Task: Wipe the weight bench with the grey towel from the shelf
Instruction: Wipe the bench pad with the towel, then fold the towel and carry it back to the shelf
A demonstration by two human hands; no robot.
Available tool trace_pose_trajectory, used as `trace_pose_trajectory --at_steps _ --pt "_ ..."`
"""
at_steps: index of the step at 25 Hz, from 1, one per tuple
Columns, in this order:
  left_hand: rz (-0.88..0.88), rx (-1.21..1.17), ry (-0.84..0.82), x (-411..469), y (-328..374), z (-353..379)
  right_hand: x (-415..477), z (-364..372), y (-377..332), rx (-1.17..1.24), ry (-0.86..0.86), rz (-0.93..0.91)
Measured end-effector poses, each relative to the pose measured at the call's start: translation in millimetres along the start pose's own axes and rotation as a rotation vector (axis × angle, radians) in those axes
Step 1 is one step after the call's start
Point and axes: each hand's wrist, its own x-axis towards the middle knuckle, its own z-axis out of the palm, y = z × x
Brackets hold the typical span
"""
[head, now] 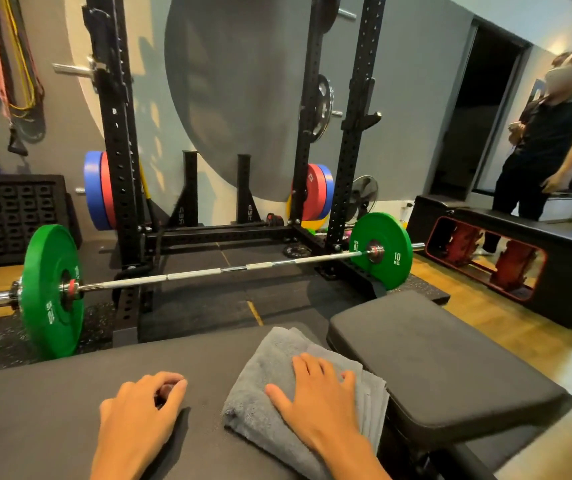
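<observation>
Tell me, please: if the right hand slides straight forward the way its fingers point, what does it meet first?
Probably nothing solid: the right hand would cross the grey towel, then the bench pad's far edge. The barbell lies beyond, seemingly lower.

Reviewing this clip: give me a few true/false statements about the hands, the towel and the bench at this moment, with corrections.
1. The right hand lies flat on the grey towel. True.
2. The towel is still on a shelf. False: it lies folded on the weight bench.
3. The left hand grips the towel. False: it rests on the bare bench pad, beside the towel.
4. The barbell beyond the bench carries green plates. True.
5. The towel lies on the seat pad. False: it is on the longer pad, near the gap.
</observation>
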Motion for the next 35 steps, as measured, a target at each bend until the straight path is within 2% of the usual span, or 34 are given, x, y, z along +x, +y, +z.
trace_pose_trajectory --at_steps 3,5,7,10,13,15,16,17,19,21,23,25,27,30,33,35 --pt "0.026 -0.066 0.014 -1.5 13.3 4.2 -20.7 8.6 -22.6 -0.018 0.219 -0.133" --pt "0.024 -0.088 -0.024 -5.4 22.9 11.1 -18.1 7.5 -28.4 0.023 0.178 -0.205" --pt "-0.036 -0.060 -0.137 -2.8 39.0 22.0 -11.7 3.3 -28.3 0.076 0.056 -0.256" --pt "-0.103 -0.136 -0.325 6.0 66.3 31.2 -11.0 4.7 -25.3 0.233 0.099 -0.314" --pt "-0.079 -0.443 -0.443 2.5 84.5 24.2 -15.4 4.0 -6.4 0.506 0.278 -0.156" --pt "0.014 -0.584 -0.425 -5.0 109.5 9.4 -12.5 -9.3 7.8 0.677 0.442 0.087" --pt "0.073 -0.612 -0.391 -7.9 129.9 -0.7 -8.9 -18.5 14.8 0.843 0.422 0.249" --pt "0.128 -0.609 -0.348 -9.5 154.4 -14.0 -4.1 -32.4 18.5 1.070 0.328 0.395" --pt "0.235 -0.600 -0.297 -11.1 213.6 -50.3 2.6 -78.5 15.3 1.575 0.123 0.552" --pt "0.309 -0.640 -0.301 -11.2 279.7 -97.2 -0.5 -152.7 13.6 1.955 -0.085 0.578" --pt "0.338 -0.700 -0.344 -10.7 352.5 -153.7 -8.9 -248.5 22.2 2.113 -0.194 0.557" --pt "0.345 -0.782 -0.370 -15.3 427.4 -212.3 -20.7 -353.9 41.7 2.153 -0.213 0.502" --pt "0.345 -0.903 -0.384 -17.6 500.9 -257.5 -25.7 -446.6 71.4 2.145 -0.111 0.432" --pt "0.385 -1.017 -0.434 -26.8 607.9 -296.4 -31.0 -560.8 128.3 2.022 0.182 0.362" --pt "0.444 -1.102 -0.487 -48.2 712.7 -294.4 -46.4 -648.2 207.8 1.925 0.412 0.264" --pt "0.481 -1.138 -0.496 -63.9 772.8 -270.5 -58.8 -686.6 265.4 1.837 0.509 0.264"
